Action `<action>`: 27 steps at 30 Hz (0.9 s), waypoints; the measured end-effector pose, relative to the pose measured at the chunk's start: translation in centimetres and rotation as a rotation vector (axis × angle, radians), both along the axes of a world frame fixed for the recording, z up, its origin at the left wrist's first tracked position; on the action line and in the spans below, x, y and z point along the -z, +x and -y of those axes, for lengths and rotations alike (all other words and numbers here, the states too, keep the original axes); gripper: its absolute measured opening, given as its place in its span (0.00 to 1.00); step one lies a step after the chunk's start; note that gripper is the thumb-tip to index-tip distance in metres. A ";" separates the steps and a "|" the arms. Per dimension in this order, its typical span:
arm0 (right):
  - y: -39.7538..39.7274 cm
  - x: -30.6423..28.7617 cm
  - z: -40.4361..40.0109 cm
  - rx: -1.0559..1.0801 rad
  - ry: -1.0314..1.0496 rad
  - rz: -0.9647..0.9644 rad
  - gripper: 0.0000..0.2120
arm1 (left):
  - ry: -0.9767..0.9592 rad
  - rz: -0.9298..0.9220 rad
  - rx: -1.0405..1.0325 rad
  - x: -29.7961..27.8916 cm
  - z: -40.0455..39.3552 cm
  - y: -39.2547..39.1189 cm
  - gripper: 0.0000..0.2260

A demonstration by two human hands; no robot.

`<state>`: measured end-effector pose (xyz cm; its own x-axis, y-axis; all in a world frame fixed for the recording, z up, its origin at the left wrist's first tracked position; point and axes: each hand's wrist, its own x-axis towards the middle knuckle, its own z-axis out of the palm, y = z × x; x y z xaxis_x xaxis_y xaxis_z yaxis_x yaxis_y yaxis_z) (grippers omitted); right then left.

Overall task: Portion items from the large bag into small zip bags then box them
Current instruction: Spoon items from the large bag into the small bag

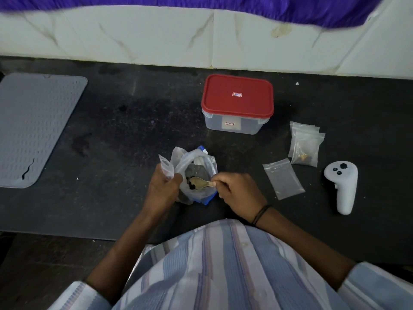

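A: Grey mat (33, 128) cut off by left edge. Large bag (196, 175) contents can't be identified, too dark.

B: Box (237, 124) label print too small. Purple cloth (201, 2) blurred, cropped at top.

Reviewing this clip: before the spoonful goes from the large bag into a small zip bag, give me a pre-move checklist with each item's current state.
1. Large bag mouth held open: ok, left hand grips its rim.
2. Spoon in grasp: ok, right hand pinches the handle, bowl inside the bag.
3. Spoon loaded: cannot tell.
4. Small zip bag ready: ok, held in the left hand; whether its mouth is open, cannot tell.
5. Spare empty zip bag on the counter: ok.
6. Box open for boxing: not ok, the red lid is on.
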<state>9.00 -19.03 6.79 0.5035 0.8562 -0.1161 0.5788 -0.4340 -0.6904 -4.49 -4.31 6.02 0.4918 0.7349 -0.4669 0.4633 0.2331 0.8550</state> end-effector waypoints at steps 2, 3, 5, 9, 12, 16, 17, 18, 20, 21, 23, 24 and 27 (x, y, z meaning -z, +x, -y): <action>0.0 0.2 0.1 0.099 0.012 -0.229 0.08 | -0.002 0.007 0.016 0.1 -0.1 -0.2 0.19; 0.0 0.3 0.1 0.154 0.023 -0.350 0.08 | -0.004 0.004 0.025 0.2 -0.2 -0.3 0.19; 0.0 0.7 0.3 0.233 0.047 -0.520 0.08 | -0.008 -0.001 0.045 0.3 -0.3 -0.4 0.20; -0.3 1.1 0.6 0.341 0.115 -0.713 0.07 | -0.027 -0.004 0.059 0.0 -0.8 -0.4 0.18; -0.3 1.5 0.9 0.414 0.136 -0.817 0.09 | -0.076 0.020 0.053 -0.5 -1.2 -0.6 0.14; -0.4 1.8 1.1 0.431 0.150 -0.861 0.09 | -0.063 0.022 0.096 -0.7 -1.4 -0.8 0.09; -0.4 1.9 1.2 0.434 0.152 -0.850 0.09 | -0.030 -0.009 0.111 -0.7 -1.4 -0.6 0.12; -0.3 1.9 1.4 0.440 0.156 -0.837 0.09 | 0.005 -0.036 0.119 -0.6 -1.3 -0.4 0.14; -0.2 1.9 1.7 0.452 0.164 -0.810 0.09 | 0.071 -0.058 0.126 -0.6 -1.2 -0.2 0.17; -0.1 1.9 1.9 0.459 0.169 -0.800 0.09 | 0.105 -0.065 0.140 -0.5 -1.1 -0.1 0.17; 0.1 1.7 2.2 0.476 0.183 -0.793 0.09 | 0.150 -0.078 0.180 -0.2 -1.3 -0.1 0.18; 0.1 1.5 2.4 0.486 0.193 -0.791 0.09 | 0.157 -0.084 0.196 -0.3 -1.3 -0.2 0.19; 0.2 0.1 2.6 0.504 0.249 -0.780 0.08 | 0.227 -0.096 0.201 -0.4 -1.4 -0.6 0.24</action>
